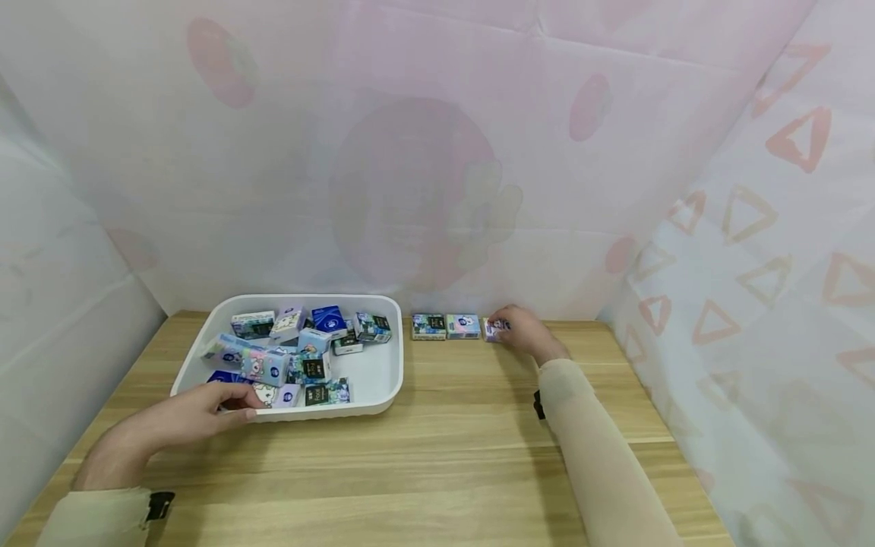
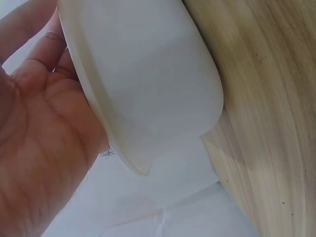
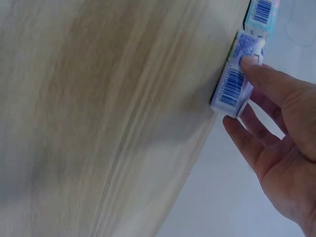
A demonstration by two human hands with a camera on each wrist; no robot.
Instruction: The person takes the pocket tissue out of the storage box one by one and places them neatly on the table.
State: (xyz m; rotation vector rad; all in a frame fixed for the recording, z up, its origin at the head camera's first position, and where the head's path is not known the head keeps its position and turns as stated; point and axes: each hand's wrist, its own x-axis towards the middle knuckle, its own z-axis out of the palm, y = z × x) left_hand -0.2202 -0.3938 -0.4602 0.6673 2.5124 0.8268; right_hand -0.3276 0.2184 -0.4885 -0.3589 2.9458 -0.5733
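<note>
My right hand (image 1: 525,333) pinches a small purple tissue pack (image 1: 494,330) at the back of the table, with the thumb on one side and fingers on the other. In the right wrist view, this purple pack (image 3: 232,81) shows a barcode and stands close to a light blue pack (image 3: 261,15). My left hand (image 1: 205,410) holds the near left rim of a white tray (image 1: 372,406), fingertips over the edge. The left wrist view shows the palm beside the tray's outer wall (image 2: 148,74); the fingertips are hidden behind the rim.
Several mixed tissue packs (image 1: 263,366) lie heaped in the tray. Right of it, a dark green-blue pack (image 1: 428,327) and a light blue pack (image 1: 462,327) stand in a row along the table's back edge. Printed cloth walls (image 1: 424,152) enclose the wooden table (image 1: 437,471).
</note>
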